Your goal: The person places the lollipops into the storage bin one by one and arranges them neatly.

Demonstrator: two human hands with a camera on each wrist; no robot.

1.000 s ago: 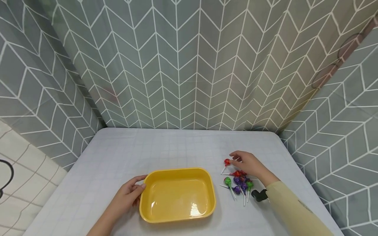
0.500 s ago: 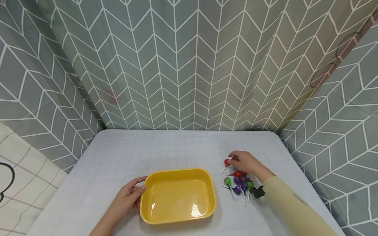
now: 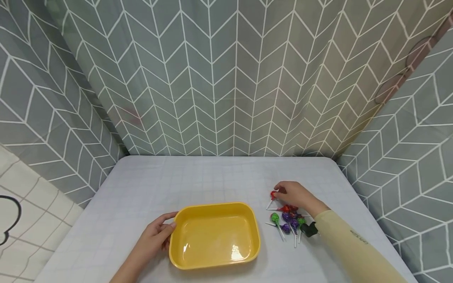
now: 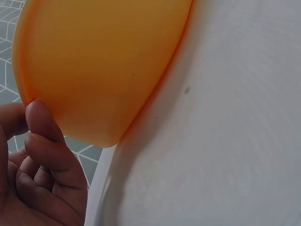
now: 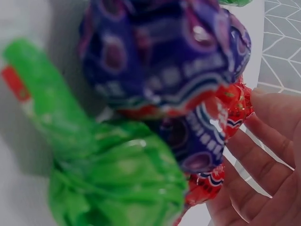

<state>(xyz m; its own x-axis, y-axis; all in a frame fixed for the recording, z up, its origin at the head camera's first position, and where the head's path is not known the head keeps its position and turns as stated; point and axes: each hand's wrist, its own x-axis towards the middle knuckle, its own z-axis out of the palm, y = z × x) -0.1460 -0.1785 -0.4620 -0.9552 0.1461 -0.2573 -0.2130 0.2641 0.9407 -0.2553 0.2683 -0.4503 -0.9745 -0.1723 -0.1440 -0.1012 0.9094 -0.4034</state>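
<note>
From where I stood, the yellow tray (image 3: 214, 239) sat near the six o'clock edge of the white-covered table (image 3: 159, 181). The left hand (image 3: 156, 233) gripped its rim between nine and ten o'clock, thumb over the edge and a bent finger pressed to the outer wall.

At two o'clock from the tray, on the cloth just beyond the rest of the sweets, was a red lollipop (image 3: 273, 195), its white stick pointing toward seven o'clock. The right hand (image 3: 294, 193) reached in from four o'clock, thumb and forefinger bent about the red wrapper; I could not tell whether they had pinched it.

Around three o'clock from the tray the other lollipops overlapped in a heap: a green lollipop (image 3: 275, 218) toward its nine o'clock side, a purple lollipop (image 3: 287, 217) near the middle, and more reds toward twelve. Seen close from the right wrist, the purple wrappers carried white lettering above a wavy red, white and blue band, too blurred to read.

The pale yellow sleeve (image 3: 347, 241) on the right arm bore a small dark mark, also illegible. A black object (image 3: 309, 229) lay between that sleeve and the heap. At twelve o'clock hung a grey curtain (image 3: 212, 78) with white zigzag lines.
</note>
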